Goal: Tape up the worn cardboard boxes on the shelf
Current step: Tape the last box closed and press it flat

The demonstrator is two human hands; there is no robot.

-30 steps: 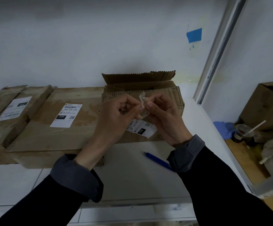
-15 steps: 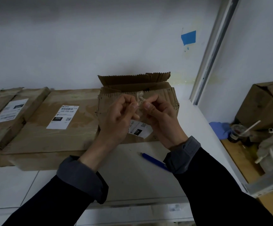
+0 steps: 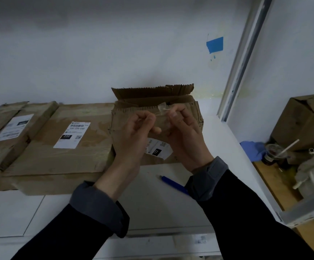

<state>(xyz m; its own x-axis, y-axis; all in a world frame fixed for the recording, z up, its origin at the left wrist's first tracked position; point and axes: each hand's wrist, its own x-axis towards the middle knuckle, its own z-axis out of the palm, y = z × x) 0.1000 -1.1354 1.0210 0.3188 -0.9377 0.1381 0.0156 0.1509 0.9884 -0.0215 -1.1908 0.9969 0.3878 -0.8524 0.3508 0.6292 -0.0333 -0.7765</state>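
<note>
A small worn cardboard box (image 3: 193, 117) stands on the white shelf (image 3: 152, 203), its back flap raised and its front ragged, with a white label low on the front. Both hands are raised in front of it. My left hand (image 3: 133, 134) and my right hand (image 3: 182, 136) each pinch an end of a crumpled piece of clear tape (image 3: 161, 108), which is stretched a little between the fingertips. A wide flat box (image 3: 62, 143) with a "220" label lies to the left.
Another flat labelled box (image 3: 8, 128) lies at the far left. A blue pen (image 3: 173, 184) rests on the shelf under my right wrist. A metal shelf post (image 3: 244, 57) rises at the right; beyond it are a brown box (image 3: 298, 121), a drink cup (image 3: 274, 152) and a blue cloth (image 3: 251, 149).
My hands have drawn slightly apart, stretching the clear tape between them. The view has shifted a little; the boxes have not moved.
</note>
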